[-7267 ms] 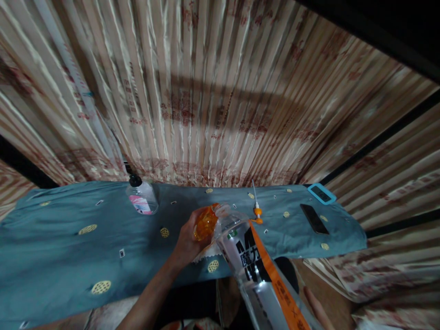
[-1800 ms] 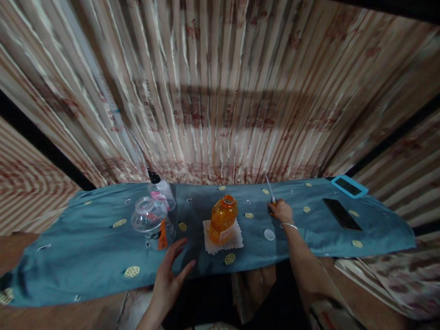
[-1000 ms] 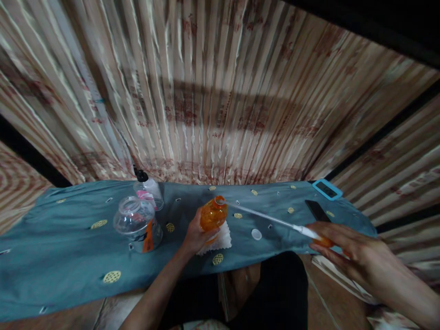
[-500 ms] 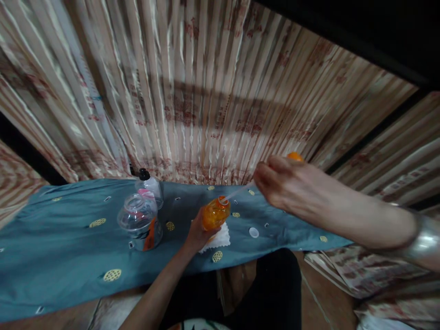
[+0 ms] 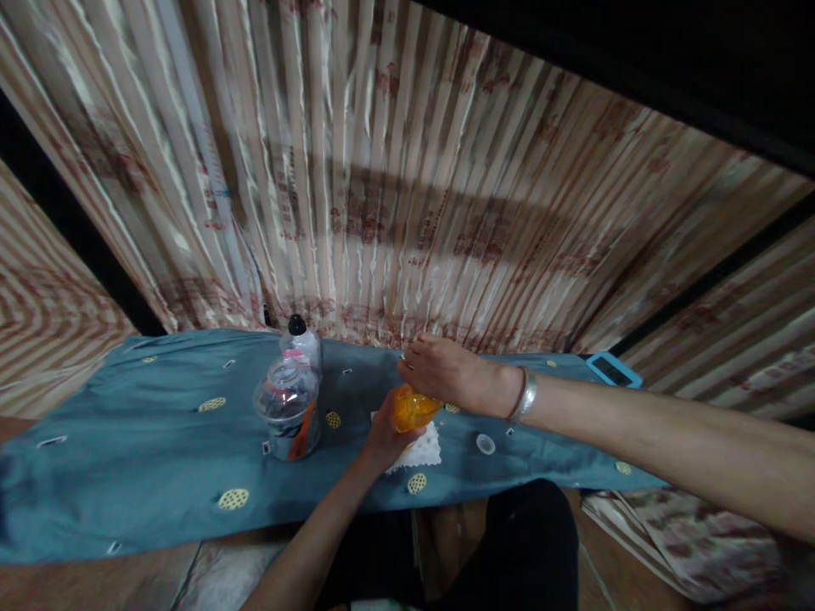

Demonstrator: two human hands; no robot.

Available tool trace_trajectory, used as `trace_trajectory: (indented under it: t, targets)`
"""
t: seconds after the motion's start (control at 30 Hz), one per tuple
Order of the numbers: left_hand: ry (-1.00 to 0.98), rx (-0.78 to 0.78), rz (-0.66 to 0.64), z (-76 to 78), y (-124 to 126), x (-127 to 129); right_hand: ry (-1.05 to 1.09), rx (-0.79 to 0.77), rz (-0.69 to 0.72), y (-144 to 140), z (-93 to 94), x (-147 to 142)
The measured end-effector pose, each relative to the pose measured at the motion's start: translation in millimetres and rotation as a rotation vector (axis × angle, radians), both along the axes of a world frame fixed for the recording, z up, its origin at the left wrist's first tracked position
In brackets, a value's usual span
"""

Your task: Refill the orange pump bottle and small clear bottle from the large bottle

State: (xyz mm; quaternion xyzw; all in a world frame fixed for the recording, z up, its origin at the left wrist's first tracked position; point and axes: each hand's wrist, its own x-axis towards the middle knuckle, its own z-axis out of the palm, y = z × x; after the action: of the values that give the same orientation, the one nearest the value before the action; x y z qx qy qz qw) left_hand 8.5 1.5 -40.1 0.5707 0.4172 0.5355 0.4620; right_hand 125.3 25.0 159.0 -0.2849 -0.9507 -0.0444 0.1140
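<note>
My left hand [image 5: 385, 437] is wrapped round an orange see-through bottle [image 5: 413, 412], held tilted above the cloth. My right hand [image 5: 439, 370], fingers curled, is over the bottle's mouth and hides it. In the earlier view this hand held an orange bottle top with a long clear tube, the tube's tip at the mouth; hand and bottle now cover both. Below the bottle lies a white wavy-edged cloth [image 5: 428, 450]. A small clear round disc [image 5: 486, 444] rests to its right.
A clear plastic jar [image 5: 286, 416] with black and orange markings stands left of my hands. Behind it is a clear bottle with a black top [image 5: 301, 346]. A blue device with a dark screen [image 5: 615, 370] lies at the table's [image 5: 159, 475] far right, before the striped curtain [image 5: 382, 212].
My right hand has come down and left onto the bottle's mouth, and the tube no longer shows. My left hand still holds the bottle. The view has shifted, bringing the blue device into sight.
</note>
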Motion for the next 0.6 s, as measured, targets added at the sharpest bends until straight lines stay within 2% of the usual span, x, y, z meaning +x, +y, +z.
trace_trajectory:
  t: [0.1, 0.17, 0.23, 0.3, 0.4, 0.5, 0.6]
  targets:
    - [-0.012, 0.014, -0.001, 0.0, 1, 1, -0.096, -0.037, 0.028, -5, 24.7, 10]
    - [-0.014, 0.022, -0.004, -0.7, 1, 1, -0.03, -0.056, -0.024, -9, 36.2, 28]
    - [-0.001, 0.013, -0.006, -1.4, 2, 0, 0.101, -0.067, -0.13, -11, 36.7, 51]
    - [0.03, -0.001, -0.004, -1.9, 2, 0, 0.268, -0.072, -0.281, -13, 24.7, 76]
    - [0.061, -0.014, 0.007, -1.8, 2, -1, 0.464, -0.125, -0.452, -16, -9.9, 98]
    - [0.019, -0.028, 0.002, -1.6, 2, -1, 0.526, -0.282, -0.456, -20, -45.0, 93]
    - [-0.043, -0.043, -0.038, -1.8, 2, 0, 0.596, -0.353, -0.416, -20, -63.4, 72]
